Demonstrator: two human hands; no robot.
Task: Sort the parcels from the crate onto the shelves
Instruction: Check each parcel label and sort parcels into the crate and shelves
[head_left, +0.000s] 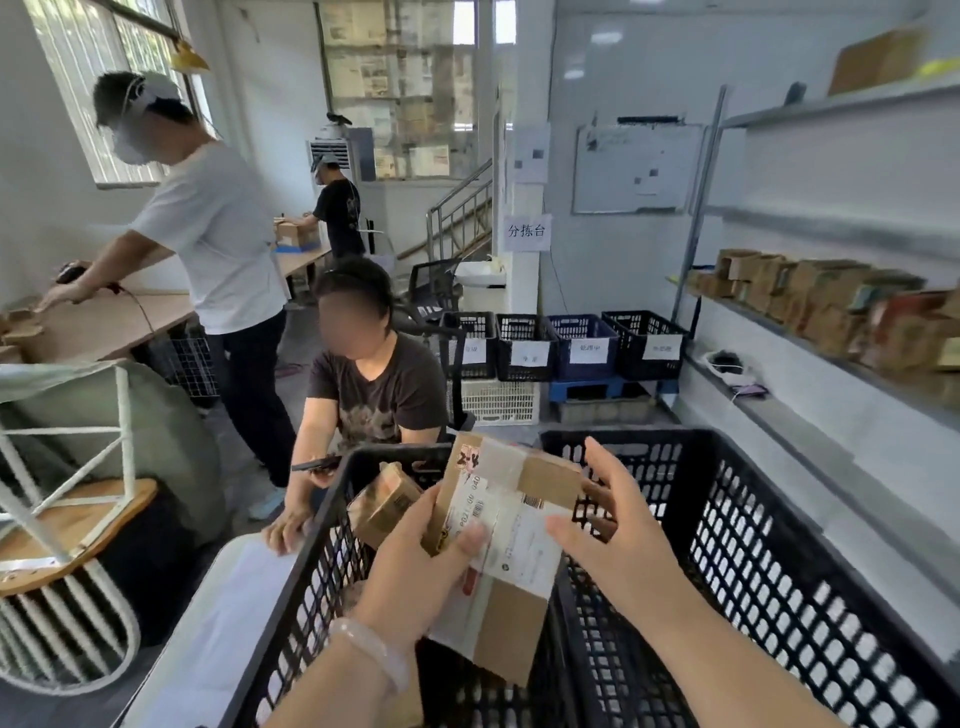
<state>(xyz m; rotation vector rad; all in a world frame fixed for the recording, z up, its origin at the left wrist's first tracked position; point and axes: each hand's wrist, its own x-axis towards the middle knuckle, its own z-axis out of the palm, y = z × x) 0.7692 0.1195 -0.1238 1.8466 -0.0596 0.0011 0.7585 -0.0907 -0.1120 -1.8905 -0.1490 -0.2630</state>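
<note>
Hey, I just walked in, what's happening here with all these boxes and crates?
A person is sorting parcels. Their left hand grips a labelled cardboard parcel above the black crate, while the right hand is open by its right edge. A smaller parcel lies in the crate. Boxes already line the shelf on the right. Opposite, a seated person holds a phone.

At centre left a seated person (371, 384) in a dark T-shirt holds a phone (317, 464); behind, at upper left, a standing person (218, 234) in a white T-shirt leans over a wooden table (119, 322). Right of centre a whiteboard (636, 169) hangs above four labelled baskets (584, 343), and an upturned stool (67, 499) lies at lower left.
</note>
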